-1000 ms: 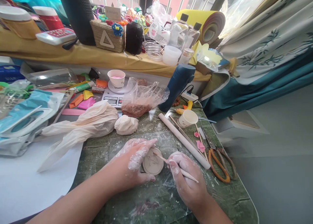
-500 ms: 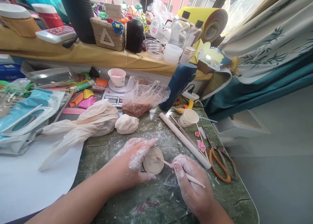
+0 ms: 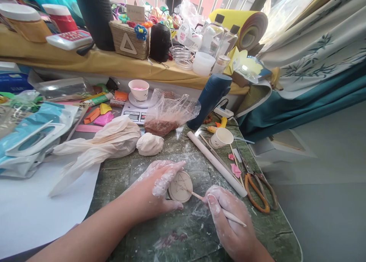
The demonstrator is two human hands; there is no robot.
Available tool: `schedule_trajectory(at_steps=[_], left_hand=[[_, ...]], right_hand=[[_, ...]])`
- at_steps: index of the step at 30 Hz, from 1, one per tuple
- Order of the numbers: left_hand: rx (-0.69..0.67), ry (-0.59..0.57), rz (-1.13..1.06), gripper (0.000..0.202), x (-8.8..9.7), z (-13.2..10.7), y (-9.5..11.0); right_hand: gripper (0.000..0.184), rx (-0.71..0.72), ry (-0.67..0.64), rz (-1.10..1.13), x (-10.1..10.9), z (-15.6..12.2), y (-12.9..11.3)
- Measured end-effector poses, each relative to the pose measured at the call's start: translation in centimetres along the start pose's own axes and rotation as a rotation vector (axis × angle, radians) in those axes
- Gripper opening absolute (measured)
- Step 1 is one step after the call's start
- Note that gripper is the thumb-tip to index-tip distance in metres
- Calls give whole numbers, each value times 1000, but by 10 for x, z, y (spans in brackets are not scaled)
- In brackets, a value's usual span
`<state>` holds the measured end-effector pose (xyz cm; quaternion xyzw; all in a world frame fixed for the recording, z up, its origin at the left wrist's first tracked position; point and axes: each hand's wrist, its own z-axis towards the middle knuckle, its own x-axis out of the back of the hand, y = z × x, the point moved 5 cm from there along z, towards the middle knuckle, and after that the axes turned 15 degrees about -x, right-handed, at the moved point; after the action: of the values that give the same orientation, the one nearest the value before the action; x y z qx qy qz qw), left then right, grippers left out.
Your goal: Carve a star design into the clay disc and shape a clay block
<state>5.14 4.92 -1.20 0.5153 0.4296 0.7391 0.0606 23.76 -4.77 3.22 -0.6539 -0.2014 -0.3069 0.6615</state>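
A round, pale clay disc (image 3: 183, 186) lies flat on the table, with star-like lines scratched into its face. My left hand (image 3: 160, 184), dusted white, curves around the disc's left side, fingers along the top edge and thumb below, steadying it. Between the thumb and fingers of my right hand (image 3: 228, 212) is a slim pointed wooden clay tool (image 3: 233, 218). Its tip meets the disc near the right edge of the face. A lump of white clay (image 3: 150, 144) sits beyond my left hand, and a white rolling pin (image 3: 217, 164) lies diagonally beyond my right.
Orange-handled scissors (image 3: 261, 193) and a paper cup (image 3: 221, 138) stand on the right. Farther back are a blue flask (image 3: 210, 101), a bag of brown clay (image 3: 161, 123) and a scale (image 3: 134, 115) bearing another cup. Wipes (image 3: 34, 136) and white paper (image 3: 42, 212) occupy the left.
My right hand has shifted slightly right and down. The tool's tip has gone from the disc's middle toward its right edge, and more of the scratched lines show. My left hand stays around the disc.
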Motion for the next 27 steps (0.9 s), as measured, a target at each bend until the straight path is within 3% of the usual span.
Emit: schedule_trajectory(at_steps=[4, 8, 14, 19, 27], left_hand=[[-17, 17, 13, 105, 0, -1, -1], [-25, 20, 5, 108, -1, -1, -1], [-11, 8, 3, 107, 1, 1, 1], [-13, 4, 1, 106, 1, 2, 3], [-10, -4, 0, 107, 0, 1, 1]], right_hand=[[31, -24, -1, 40, 1, -4, 4], [28, -93, 57, 230, 1, -8, 17], [33, -296, -13, 403, -22, 5, 34], [35, -283, -101, 400, -34, 13, 25], [37, -264, -113, 339, -31, 15, 20]])
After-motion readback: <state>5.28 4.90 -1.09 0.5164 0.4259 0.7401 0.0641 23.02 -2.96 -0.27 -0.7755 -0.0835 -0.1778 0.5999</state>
